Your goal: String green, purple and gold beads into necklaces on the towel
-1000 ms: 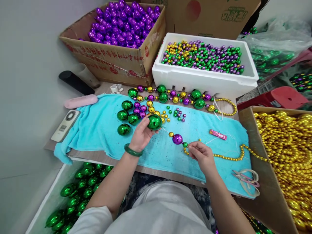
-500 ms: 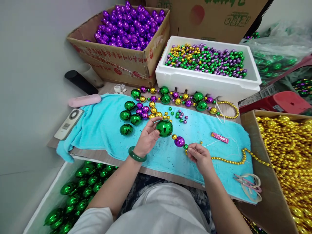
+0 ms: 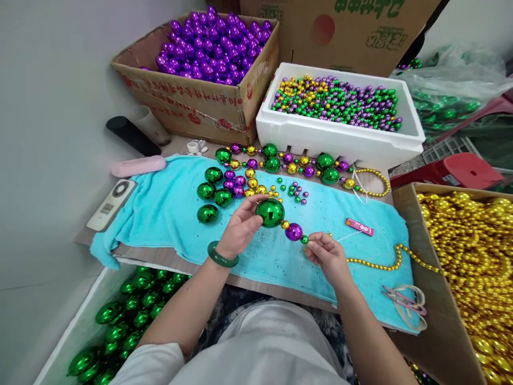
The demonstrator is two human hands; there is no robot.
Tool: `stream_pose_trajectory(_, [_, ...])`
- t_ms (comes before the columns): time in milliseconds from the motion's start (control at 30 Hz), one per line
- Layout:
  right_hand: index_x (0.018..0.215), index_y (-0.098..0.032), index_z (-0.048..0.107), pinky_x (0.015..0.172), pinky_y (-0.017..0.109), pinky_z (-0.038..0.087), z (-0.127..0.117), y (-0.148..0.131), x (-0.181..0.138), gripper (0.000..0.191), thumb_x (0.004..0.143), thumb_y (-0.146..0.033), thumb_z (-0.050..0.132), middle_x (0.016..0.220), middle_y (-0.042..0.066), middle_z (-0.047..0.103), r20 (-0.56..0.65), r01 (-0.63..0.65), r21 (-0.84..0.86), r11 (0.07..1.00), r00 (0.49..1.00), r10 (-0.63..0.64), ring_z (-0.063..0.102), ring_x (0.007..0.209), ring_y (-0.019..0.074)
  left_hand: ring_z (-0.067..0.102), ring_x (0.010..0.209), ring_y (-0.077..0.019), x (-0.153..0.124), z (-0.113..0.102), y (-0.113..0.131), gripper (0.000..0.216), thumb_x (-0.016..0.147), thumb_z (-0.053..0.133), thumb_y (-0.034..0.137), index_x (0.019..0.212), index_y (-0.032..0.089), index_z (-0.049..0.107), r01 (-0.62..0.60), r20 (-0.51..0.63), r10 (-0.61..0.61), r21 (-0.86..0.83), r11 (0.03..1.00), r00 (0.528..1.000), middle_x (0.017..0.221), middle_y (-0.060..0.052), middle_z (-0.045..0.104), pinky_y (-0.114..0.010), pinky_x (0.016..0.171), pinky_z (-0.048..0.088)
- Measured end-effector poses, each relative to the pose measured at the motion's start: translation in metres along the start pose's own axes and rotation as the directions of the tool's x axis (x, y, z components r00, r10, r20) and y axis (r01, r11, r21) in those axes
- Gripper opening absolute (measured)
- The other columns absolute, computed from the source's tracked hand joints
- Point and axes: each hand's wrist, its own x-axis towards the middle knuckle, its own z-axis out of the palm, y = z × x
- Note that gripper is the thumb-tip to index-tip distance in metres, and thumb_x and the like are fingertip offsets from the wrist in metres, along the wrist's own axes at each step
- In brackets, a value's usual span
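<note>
- Large green bead [image 3: 270,213], shiny, held over the middle of a turquoise towel [image 3: 160,211]; the left hand [image 3: 240,229] grips it from the left, thumb and fingers closed on its side;
- to its right, in a close row, a small gold bead [image 3: 285,224], a purple bead [image 3: 294,232] and a small green bead [image 3: 304,239]; the right hand [image 3: 326,254] pinches this strand at the small green bead, the exact spot covered by fingertips;
- a gold chain [image 3: 368,264] vanishes behind the right hand, so whether it joins the strand cannot be told; the cardboard box [image 3: 428,299] at right is cut off by the edge;
- one second ago, bare string separated large green and small gold beads; now they touch.
</note>
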Motion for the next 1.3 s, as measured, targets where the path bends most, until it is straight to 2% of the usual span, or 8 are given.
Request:
stream_pose_trajectory(100, [0.096, -0.021, 0.056, 0.041, 0.021, 0.032, 0.004, -0.003, 0.000, 0.040, 0.070, -0.042, 0.076, 0.057, -0.003, 0.062, 0.040, 0.010, 0.078, 0.997, 0.999, -0.013, 0.050, 0.046, 0.0109, 0.064, 0.108, -0.0242, 0.002, -0.003, -0.001, 0.040, 0.074, 0.077, 0.039, 0.110, 0.024, 0.069, 0.046, -0.081, -0.048, -0.024, 0.999, 0.996, 0.119, -0.008, 0.067, -0.036, 0.088, 0.054])
stream_pose_trajectory(233, [0.091, -0.021, 0.055, 0.040, 0.022, 0.032, 0.008, -0.004, 0.004, 0.038, 0.068, -0.043, 0.076, 0.057, -0.004, 0.062, 0.043, -0.014, 0.115, 0.993, 0.999, 0.009, 0.050, 0.046, 0.0107, 0.067, 0.101, -0.0246, 0.006, -0.012, -0.007, 0.037, 0.075, 0.074, 0.045, 0.101, 0.019, 0.073, 0.118, -0.247, -0.124, -0.039, 0.992, 0.961, 0.109, -0.011, 0.072, -0.035, 0.081, 0.056])
stream_pose_trajectory(467, [0.091, -0.019, 0.059, 0.042, 0.021, 0.035, 0.008, -0.007, 0.019, 0.037, 0.067, -0.043, 0.073, 0.061, -0.003, 0.062, -0.001, -0.034, 0.038, 0.999, 0.999, 0.034, 0.051, 0.047, 0.0094, 0.065, 0.085, -0.0172, 0.006, -0.026, -0.020, 0.028, 0.068, 0.081, 0.037, 0.087, 0.017, 0.076, 0.109, -0.441, -0.073, 0.057, 0.992, 0.894, 0.096, -0.007, 0.073, -0.026, 0.070, 0.052])
stream_pose_trajectory(700, [0.085, -0.018, 0.060, 0.041, 0.020, 0.033, 0.006, 0.001, 0.032, 0.022, 0.068, -0.032, 0.062, 0.060, -0.003, 0.062, -0.052, -0.089, -0.191, 0.977, 0.995, 0.081, 0.048, 0.047, 0.0087, 0.061, 0.079, -0.0135, 0.005, -0.031, -0.029, 0.028, 0.070, 0.078, 0.040, 0.082, 0.015, 0.072, 0.098, -0.471, -0.004, 0.175, 0.980, 0.882, 0.092, -0.007, 0.071, -0.022, 0.065, 0.048])
stream_pose_trajectory(867, [0.082, -0.019, 0.060, 0.045, 0.020, 0.035, 0.004, 0.004, 0.036, 0.016, 0.068, -0.022, 0.055, 0.058, -0.004, 0.060, -0.098, -0.077, -0.349, 0.934, 0.994, 0.046, 0.048, 0.047, 0.0082, 0.063, 0.076, -0.0132, 0.003, -0.033, -0.029, 0.025, 0.072, 0.075, 0.039, 0.080, 0.016, 0.070, 0.127, -0.487, -0.021, 0.186, 0.974, 0.873, 0.087, -0.006, 0.072, -0.021, 0.061, 0.048])
stream_pose_trajectory(1033, [0.081, -0.017, 0.062, 0.045, 0.021, 0.035, -0.006, -0.017, 0.036, 0.016, 0.067, -0.020, 0.055, 0.059, -0.003, 0.061, -0.097, -0.088, -0.306, 0.948, 0.993, 0.061, 0.043, 0.044, 0.0069, 0.064, 0.070, -0.0108, 0.001, -0.037, -0.024, 0.021, 0.074, 0.073, 0.034, 0.081, 0.015, 0.068, 0.111, -0.529, -0.027, 0.128, 0.985, 0.848, 0.087, -0.006, 0.073, -0.018, 0.057, 0.048])
stream_pose_trajectory(1167, [0.081, -0.017, 0.062, 0.041, 0.020, 0.030, -0.025, -0.040, 0.038, 0.016, 0.066, -0.020, 0.056, 0.058, -0.003, 0.061, -0.144, -0.107, -0.311, 0.944, 0.987, 0.064, 0.040, 0.042, 0.0061, 0.063, 0.063, -0.0105, 0.001, -0.038, -0.022, 0.021, 0.074, 0.073, 0.032, 0.082, 0.015, 0.065, 0.142, -0.541, -0.100, 0.035, 0.989, 0.835, 0.081, -0.005, 0.072, -0.019, 0.055, 0.050])
stream_pose_trajectory(1300, [0.081, -0.016, 0.063, 0.042, 0.020, 0.031, -0.044, -0.050, 0.041, 0.017, 0.066, -0.019, 0.056, 0.058, -0.003, 0.061, -0.177, -0.075, -0.352, 0.933, 0.984, 0.012, 0.043, 0.044, 0.0065, 0.067, 0.066, -0.0133, 0.001, -0.036, -0.023, 0.024, 0.074, 0.074, 0.035, 0.085, 0.017, 0.063, 0.184, -0.543, -0.163, -0.015, 0.983, 0.824, 0.079, -0.003, 0.071, -0.021, 0.056, 0.053])
